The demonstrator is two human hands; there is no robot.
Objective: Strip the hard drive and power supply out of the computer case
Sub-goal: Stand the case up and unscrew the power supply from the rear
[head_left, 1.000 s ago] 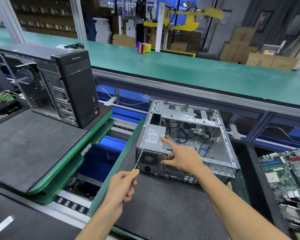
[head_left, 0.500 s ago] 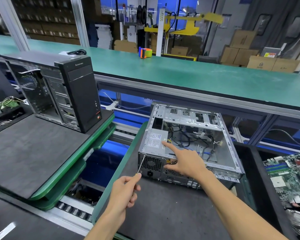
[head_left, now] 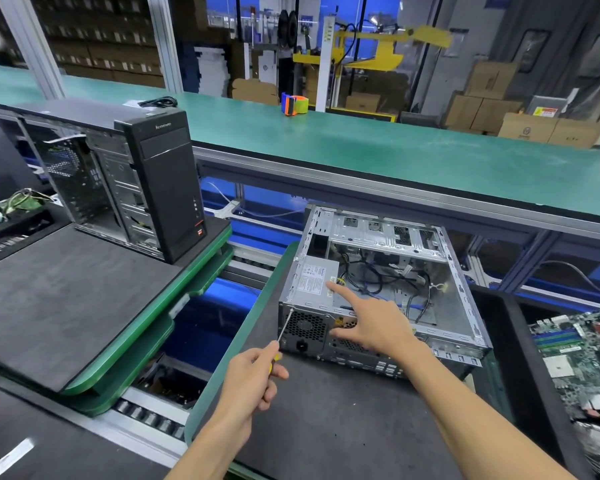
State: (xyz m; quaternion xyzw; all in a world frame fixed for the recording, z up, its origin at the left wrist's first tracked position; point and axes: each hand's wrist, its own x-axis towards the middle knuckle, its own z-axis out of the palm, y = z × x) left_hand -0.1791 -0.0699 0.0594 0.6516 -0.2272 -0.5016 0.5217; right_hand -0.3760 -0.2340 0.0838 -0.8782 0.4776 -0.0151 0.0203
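Note:
An open silver computer case (head_left: 461, 306) lies on its side on a dark mat, rear panel toward me. The grey power supply (head_left: 314, 282) sits in its near left corner, with black cables (head_left: 371, 275) loose inside. My left hand (head_left: 253, 386) grips a yellow-handled screwdriver (head_left: 284, 325), whose tip touches the top left corner of the rear panel. My right hand (head_left: 374, 323) rests on the case, index finger stretched onto the power supply's top and thumb against the rear panel. No hard drive is visible.
A black tower case (head_left: 146, 188) with its side off stands on a green-edged pallet (head_left: 174, 327) to the left. Loose motherboards (head_left: 582, 362) lie at the right. A long green bench (head_left: 361, 140) with a tape dispenser (head_left: 293, 103) runs behind. Rollers show in the gap at the lower left.
The screwdriver tip has stayed at the rear panel's top left corner and my right hand has kept its place. The view has shifted slightly.

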